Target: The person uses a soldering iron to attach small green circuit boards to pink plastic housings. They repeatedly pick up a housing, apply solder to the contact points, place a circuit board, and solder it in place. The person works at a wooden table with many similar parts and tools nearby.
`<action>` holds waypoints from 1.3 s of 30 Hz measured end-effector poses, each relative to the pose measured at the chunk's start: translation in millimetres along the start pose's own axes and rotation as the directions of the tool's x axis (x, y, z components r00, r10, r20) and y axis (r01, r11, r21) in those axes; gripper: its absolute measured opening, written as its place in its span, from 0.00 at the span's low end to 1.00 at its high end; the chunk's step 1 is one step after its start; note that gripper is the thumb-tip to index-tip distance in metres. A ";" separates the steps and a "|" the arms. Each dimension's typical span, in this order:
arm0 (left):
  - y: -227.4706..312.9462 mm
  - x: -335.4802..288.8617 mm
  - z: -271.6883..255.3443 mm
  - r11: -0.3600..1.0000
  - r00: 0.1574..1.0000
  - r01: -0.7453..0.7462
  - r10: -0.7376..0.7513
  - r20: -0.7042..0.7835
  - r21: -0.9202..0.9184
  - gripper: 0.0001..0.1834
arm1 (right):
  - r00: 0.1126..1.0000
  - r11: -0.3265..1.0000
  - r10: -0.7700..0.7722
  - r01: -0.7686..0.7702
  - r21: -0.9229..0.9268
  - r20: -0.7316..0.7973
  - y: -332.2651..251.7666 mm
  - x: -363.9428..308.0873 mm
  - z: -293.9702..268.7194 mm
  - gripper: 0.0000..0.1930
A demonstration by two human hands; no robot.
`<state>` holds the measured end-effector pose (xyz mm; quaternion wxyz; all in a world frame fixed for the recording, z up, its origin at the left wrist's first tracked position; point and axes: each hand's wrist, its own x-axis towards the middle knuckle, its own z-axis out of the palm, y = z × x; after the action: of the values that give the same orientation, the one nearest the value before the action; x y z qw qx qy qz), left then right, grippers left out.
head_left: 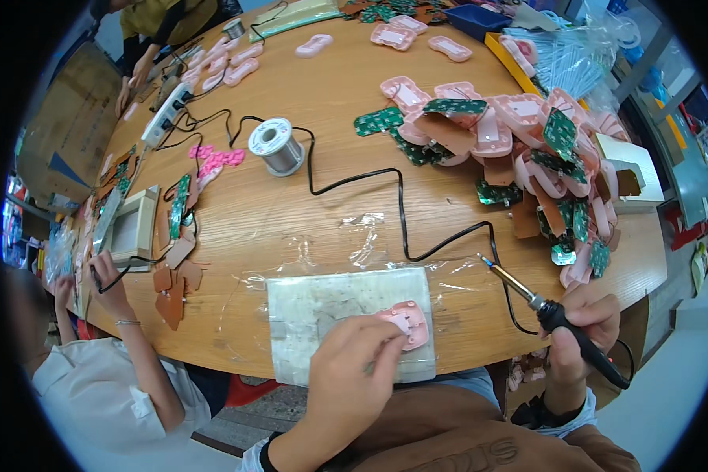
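Observation:
My right hand is wrapped round the black handle of a soldering iron, its metal tip pointing up and to the left above the table. Bent fingers of my left hand close on a pink plastic shell, which lies on a worn whitish mat in front of me. Those fingers hide the shell's left part. A black cord winds across the table near the iron. Beyond the mat stands a spool of solder wire.
At the right is a heap of pink shells with green circuit boards. A power strip, pink small parts and brown boards lie leftward. One co-worker sits at left; another person works at the far left.

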<state>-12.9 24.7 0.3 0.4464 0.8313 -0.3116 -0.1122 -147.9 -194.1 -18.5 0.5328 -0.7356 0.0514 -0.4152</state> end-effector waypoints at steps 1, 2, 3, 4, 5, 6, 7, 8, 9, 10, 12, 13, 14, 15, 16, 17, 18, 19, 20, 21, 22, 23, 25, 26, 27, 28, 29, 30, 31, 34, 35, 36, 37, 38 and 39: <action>2.0 -2.1 0.9 0.992 0.993 0.115 -0.115 0.007 -0.048 0.05 | 1.000 1.000 0.021 -0.021 0.018 0.004 -1.3 -3.3 -0.2 0.13; 2.9 -3.2 2.6 0.972 0.978 0.206 -0.207 -0.001 -0.116 0.05 | 0.999 0.997 0.046 -0.047 0.059 0.021 -1.7 -6.5 0.3 0.15; 2.2 -2.8 5.0 0.972 0.975 0.222 -0.222 0.014 -0.078 0.04 | 0.996 0.997 0.066 -0.068 0.037 0.055 -1.3 -8.9 0.8 0.15; 0.8 -2.0 7.9 0.975 0.977 0.215 -0.215 0.010 -0.063 0.04 | 0.993 0.997 0.059 -0.064 0.042 0.097 -1.0 -11.1 1.5 0.16; -1.1 -1.0 10.6 0.977 0.978 0.209 -0.209 0.006 -0.046 0.03 | 0.989 0.995 0.064 -0.073 0.071 0.133 0.1 -12.4 2.9 0.16; -2.8 -0.6 12.8 0.983 0.983 0.180 -0.181 -0.014 -0.040 0.03 | 0.982 0.998 0.036 -0.044 0.041 0.185 -1.0 -13.1 2.8 0.17; -4.3 -0.6 14.8 0.988 0.988 0.152 -0.153 -0.032 -0.034 0.03 | 0.978 0.997 0.041 -0.054 0.056 0.204 -0.6 -13.5 4.6 0.17; -5.4 -0.9 16.3 0.994 0.993 0.104 -0.106 -0.056 -0.035 0.03 | 0.968 0.998 0.039 -0.047 0.028 0.247 -0.6 -12.6 5.7 0.17; -6.3 -1.5 17.6 0.989 0.988 0.140 -0.143 -0.058 -0.048 0.03 | 0.959 0.999 0.018 -0.030 0.038 0.281 0.1 -11.1 7.2 0.18; -6.5 -2.5 18.3 0.986 0.985 0.155 -0.160 -0.066 -0.068 0.03 | 0.949 1.000 0.014 -0.017 0.007 0.314 0.7 -9.3 9.2 0.17; -6.0 -4.3 19.3 0.983 0.982 0.169 -0.174 -0.072 -0.072 0.03 | 0.932 1.000 -0.011 0.020 -0.020 0.362 2.2 -5.8 14.2 0.17; -5.9 -4.5 19.5 0.984 0.983 0.169 -0.173 -0.068 -0.058 0.03 | 0.927 0.999 -0.018 0.029 -0.024 0.376 2.2 -4.6 16.9 0.17; -5.9 -4.2 19.9 0.985 0.983 0.168 -0.171 -0.065 -0.046 0.03 | 0.922 0.999 -0.013 0.027 -0.031 0.387 2.3 -3.7 19.5 0.17; -5.8 -3.8 20.6 0.984 0.982 0.170 -0.173 -0.070 -0.051 0.04 | 0.917 0.999 -0.008 0.026 -0.040 0.398 2.3 -2.9 21.8 0.16; -5.8 -3.0 21.2 0.984 0.982 0.171 -0.175 -0.075 -0.056 0.04 | 0.917 0.999 -0.005 0.024 -0.044 0.399 2.2 -2.2 23.6 0.15; -5.9 -2.4 21.5 0.983 0.981 0.171 -0.176 -0.079 -0.061 0.04 | 0.914 0.999 -0.002 0.022 -0.044 0.406 2.6 -1.5 25.3 0.15; -6.2 -1.8 21.7 0.984 0.982 0.171 -0.175 -0.077 -0.051 0.04 | 0.910 0.999 0.000 0.020 -0.044 0.414 2.9 -0.9 26.5 0.15; -6.4 -1.7 21.5 0.984 0.982 0.172 -0.175 -0.077 -0.040 0.04 | 0.909 0.999 0.004 0.013 -0.039 0.417 3.3 -0.4 27.5 0.14; -6.8 -1.8 21.3 0.984 0.982 0.173 -0.175 -0.077 -0.030 0.04 | 0.905 0.999 0.002 0.019 -0.044 0.426 3.7 0.1 28.2 0.14; -7.5 -2.0 20.9 0.987 0.984 0.160 -0.161 -0.077 -0.015 0.04 | 0.903 0.999 0.001 0.020 -0.045 0.430 4.1 0.5 28.8 0.14; -8.3 -2.3 20.3 0.989 0.986 0.147 -0.146 -0.077 -0.001 0.04 | 0.901 0.999 0.007 0.014 -0.044 0.433 4.6 0.9 29.4 0.14; -9.1 -2.5 20.0 0.991 0.988 0.134 -0.132 -0.078 0.014 0.04 | 0.903 0.999 -0.003 0.024 -0.043 0.431 5.0 1.2 29.7 0.14; -10.1 -3.3 19.8 0.989 0.986 0.147 -0.147 -0.079 -0.002 0.04 | 0.910 0.999 -0.008 0.023 -0.031 0.415 5.5 1.9 30.2 0.14; -10.4 -3.3 19.8 0.987 0.984 0.159 -0.160 -0.082 -0.021 0.04 | 0.905 0.999 -0.005 0.024 -0.039 0.425 5.8 2.1 30.5 0.14; -10.6 -3.2 20.0 0.989 0.985 0.150 -0.150 -0.083 -0.005 0.04 | 0.904 0.999 -0.003 0.022 -0.040 0.427 5.9 2.2 30.7 0.14; -10.6 -2.9 20.3 0.989 0.986 0.146 -0.146 -0.086 -0.001 0.04 | 0.903 0.999 0.000 0.020 -0.041 0.429 6.0 2.4 30.8 0.14; -10.6 -2.6 20.4 0.990 0.986 0.142 -0.141 -0.090 0.002 0.04 | 0.901 0.999 -0.001 0.022 -0.043 0.433 6.0 2.5 30.8 0.14; -10.6 -2.2 20.2 0.990 0.987 0.138 -0.136 -0.082 0.012 0.04 | 0.899 0.999 -0.002 0.024 -0.045 0.438 6.1 2.7 30.8 0.14; -10.6 -2.0 19.9 0.991 0.988 0.134 -0.132 -0.075 0.021 0.04 | 0.898 0.999 0.004 0.018 -0.046 0.440 6.1 2.9 30.8 0.14; -10.7 -1.7 19.8 0.991 0.990 0.132 -0.130 -0.062 0.031 0.05 | 0.897 0.999 0.003 0.013 -0.035 0.442 5.5 3.7 30.6 0.13; -10.9 -1.7 19.9 0.991 0.990 0.133 -0.131 -0.059 0.031 0.05 | 0.890 0.999 0.003 0.016 -0.038 0.457 5.3 4.2 30.6 0.13; -11.1 -1.7 20.5 0.991 0.989 0.135 -0.134 -0.068 0.021 0.05 | 0.885 0.999 0.002 0.016 -0.035 0.465 5.3 4.9 30.8 0.13; -11.3 -1.7 21.2 0.991 0.988 0.137 -0.136 -0.077 0.011 0.05 | 0.885 0.999 0.002 0.013 -0.029 0.466 5.1 5.7 30.8 0.13; -11.6 -1.7 21.6 0.989 0.986 0.148 -0.148 -0.078 -0.003 0.05 | 0.878 0.999 0.002 0.017 -0.035 0.479 4.6 6.5 31.0 0.13; -11.8 -1.6 22.0 0.991 0.988 0.132 -0.132 -0.083 0.006 0.05 | 0.875 0.999 0.003 0.017 -0.038 0.485 3.8 7.4 31.1 0.13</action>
<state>-19.4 15.7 -22.1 0.4456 0.8566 -0.2379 -0.1054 -121.0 -176.5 -20.2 0.5119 -0.8272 -0.0777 -0.2185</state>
